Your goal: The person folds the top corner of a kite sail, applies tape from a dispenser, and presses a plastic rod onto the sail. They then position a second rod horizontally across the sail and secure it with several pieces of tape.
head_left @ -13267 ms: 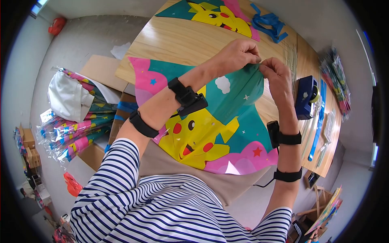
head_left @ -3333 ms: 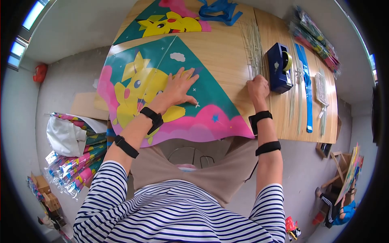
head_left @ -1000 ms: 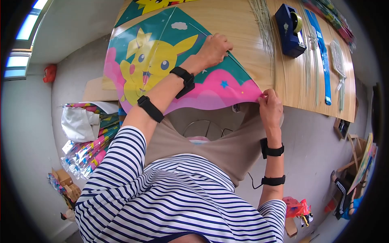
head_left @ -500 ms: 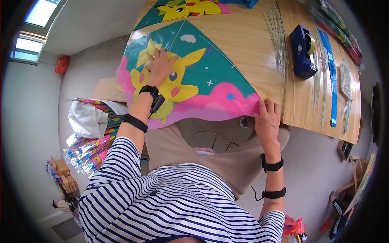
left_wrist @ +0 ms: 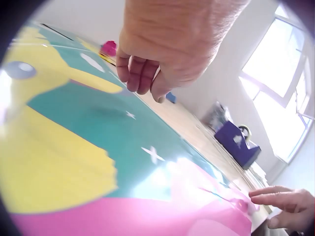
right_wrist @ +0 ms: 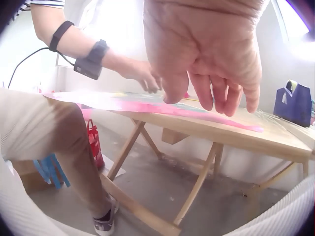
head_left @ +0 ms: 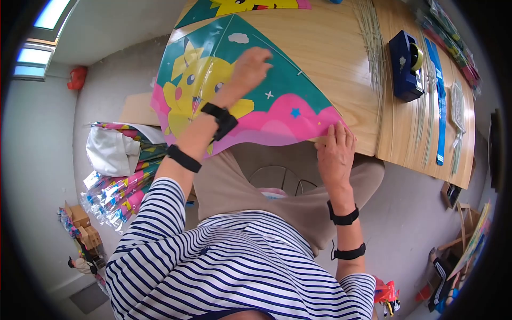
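A printed kite-shaped sheet [head_left: 282, 117] in green and pink with a yellow cartoon figure lies flat at the table's near edge. Along its right slanted edge runs a thin pale stick [head_left: 281, 56], with a small white mark [head_left: 300, 72] across it. My left hand [head_left: 249, 70] hovers over the sheet's green part, near the stick. In the left wrist view that hand [left_wrist: 167, 46] has loosely bent fingers and nothing visible between them. My right hand [head_left: 336, 154] lies at the sheet's pink right corner, fingers extended; in the right wrist view its fingers [right_wrist: 216, 93] point down.
Loose thin sticks [head_left: 370, 48], a blue tape dispenser [head_left: 405, 66], blue strips [head_left: 440, 117] and a clear packet [head_left: 456, 106] lie to the right. Another printed sheet [head_left: 202, 13] is at the far edge. Wrapped printed bundles [head_left: 125, 186] stand at left.
The sheet, earlier lifted in both hands, lies flat, and a stick has come along its right edge. My left hand has just moved right from the figure's ear; my right hand shifted slightly left.
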